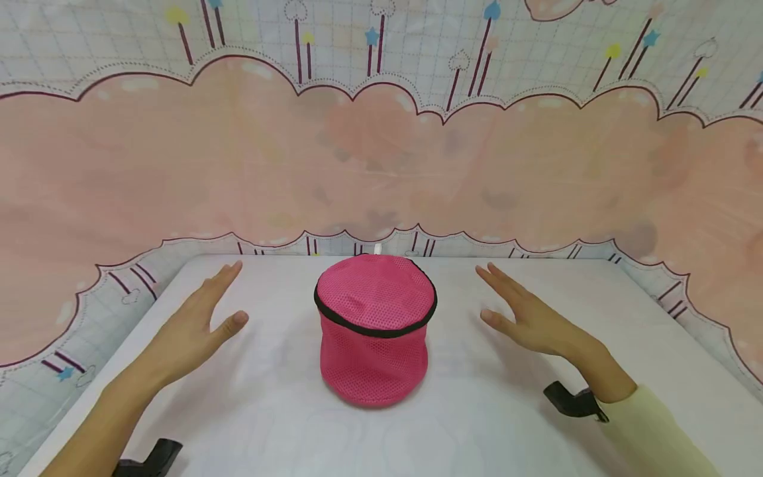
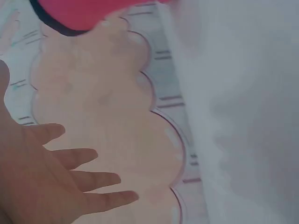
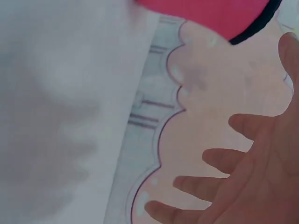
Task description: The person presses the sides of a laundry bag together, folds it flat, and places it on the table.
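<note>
Cloud-patterned cloth (image 1: 381, 172) hangs behind a white table (image 1: 489, 424), where a pink mesh bag (image 1: 374, 354) stands upright near the middle, between my two hands and touching neither. My left hand (image 1: 192, 331) and right hand (image 1: 532, 320) hover above the tabletop with nothing in them; the wrist views show my fingers straight and spread apart, each thumb held away from the rest.

I judge the bag light and soft: its wall sags inward below the rim and its top (image 1: 375, 288) is slightly dented, so a squeeze would likely fold it. It should not break, and the weave ought to give my skin some grip. The black trim (image 1: 384, 333) looks firmest, so I would hold there, a hand on each side; pinching lower would probably crumple the wall. Whether anything is inside, I cannot tell.

White tabletop gives me room on both sides and in front. Its back edge lies beyond the bag, with the cloth close past it, and the left edge slants near my left hand.
</note>
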Tool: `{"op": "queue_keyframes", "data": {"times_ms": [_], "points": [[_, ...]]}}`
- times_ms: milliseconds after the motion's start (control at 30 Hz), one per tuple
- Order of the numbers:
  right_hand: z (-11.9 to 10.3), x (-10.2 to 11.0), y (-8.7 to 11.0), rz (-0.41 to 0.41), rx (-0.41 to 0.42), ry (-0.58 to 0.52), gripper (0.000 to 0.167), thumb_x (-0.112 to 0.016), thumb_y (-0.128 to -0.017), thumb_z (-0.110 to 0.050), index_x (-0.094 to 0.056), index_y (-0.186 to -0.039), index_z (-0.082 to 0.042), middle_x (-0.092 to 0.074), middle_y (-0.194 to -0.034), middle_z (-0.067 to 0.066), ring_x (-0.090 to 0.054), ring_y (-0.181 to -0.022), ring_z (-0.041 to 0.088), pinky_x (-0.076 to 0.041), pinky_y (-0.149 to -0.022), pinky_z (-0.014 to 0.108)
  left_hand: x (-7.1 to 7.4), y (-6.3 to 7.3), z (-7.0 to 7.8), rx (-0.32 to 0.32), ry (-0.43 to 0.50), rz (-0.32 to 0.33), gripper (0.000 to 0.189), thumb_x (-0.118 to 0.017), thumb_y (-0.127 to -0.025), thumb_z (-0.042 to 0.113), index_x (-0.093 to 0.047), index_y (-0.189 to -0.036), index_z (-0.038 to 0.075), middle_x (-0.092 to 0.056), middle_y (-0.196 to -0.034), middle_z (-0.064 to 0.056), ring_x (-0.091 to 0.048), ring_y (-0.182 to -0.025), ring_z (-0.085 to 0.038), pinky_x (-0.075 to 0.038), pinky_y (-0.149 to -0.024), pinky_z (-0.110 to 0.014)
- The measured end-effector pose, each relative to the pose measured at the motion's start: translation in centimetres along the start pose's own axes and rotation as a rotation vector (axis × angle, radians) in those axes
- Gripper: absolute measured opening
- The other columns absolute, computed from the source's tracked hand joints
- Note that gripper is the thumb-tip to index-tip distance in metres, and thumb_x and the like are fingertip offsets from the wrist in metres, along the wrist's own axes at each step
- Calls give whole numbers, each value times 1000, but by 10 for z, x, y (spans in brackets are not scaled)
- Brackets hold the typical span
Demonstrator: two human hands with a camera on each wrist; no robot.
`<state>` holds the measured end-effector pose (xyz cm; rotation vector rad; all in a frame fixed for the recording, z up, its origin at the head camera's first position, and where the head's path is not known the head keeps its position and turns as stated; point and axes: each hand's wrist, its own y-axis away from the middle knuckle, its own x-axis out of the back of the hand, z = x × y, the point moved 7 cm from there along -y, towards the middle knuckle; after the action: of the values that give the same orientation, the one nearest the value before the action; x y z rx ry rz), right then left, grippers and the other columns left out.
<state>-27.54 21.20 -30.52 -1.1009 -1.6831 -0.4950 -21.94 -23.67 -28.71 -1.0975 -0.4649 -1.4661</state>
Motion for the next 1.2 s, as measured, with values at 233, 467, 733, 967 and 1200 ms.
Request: {"op": "queue_keyframes", "data": {"times_ms": [233,467,733,967,1200], "points": [[-24,-10,-18,-35,47,-258,64,-47,-100,-39,-17,-154,-25,-21,-157,4,-33,-136,35,-34,-101,60,-9,-16,40,42,253,-46,74,-46,-98,48,-6,-155,25,-18,-156,-16,-21,-138,-46,-24,-100,-69],[-39,-17,-23,-89,99,-520,57,-40,-103,-34,-15,-154,-28,-22,-156,7,-39,-131,36,-45,-95,49,-21,-18,59,97,401,-82,79,-43,-97,53,1,-155,21,-21,-154,-21,-26,-136,-45,-32,-95,-69],[-53,-26,-30,-128,83,-678,56,-39,-103,-36,-15,-154,-28,-23,-155,9,-43,-128,36,-49,-91,44,-36,-22,70,117,468,-116,79,-49,-97,47,-5,-155,17,-27,-151,-21,-36,-131,-38,-42,-94,-58],[-63,-29,-33,-133,107,-708,57,-39,-103,-34,-14,-154,-28,-25,-153,9,-46,-124,35,-52,-86,43,-44,-24,77,146,546,-158,81,-54,-95,45,-7,-155,18,-24,-152,-18,-37,-129,-37,-50,-88,-45],[-71,-31,-37,-143,98,-745,56,-39,-104,-28,-16,-154,-23,-25,-153,9,-46,-124,34,-55,-80,41,-52,-29,80,252,591,-160,86,-59,-91,46,-7,-155,19,-19,-153,-18,-37,-127,-38,-54,-83,-40]]}}
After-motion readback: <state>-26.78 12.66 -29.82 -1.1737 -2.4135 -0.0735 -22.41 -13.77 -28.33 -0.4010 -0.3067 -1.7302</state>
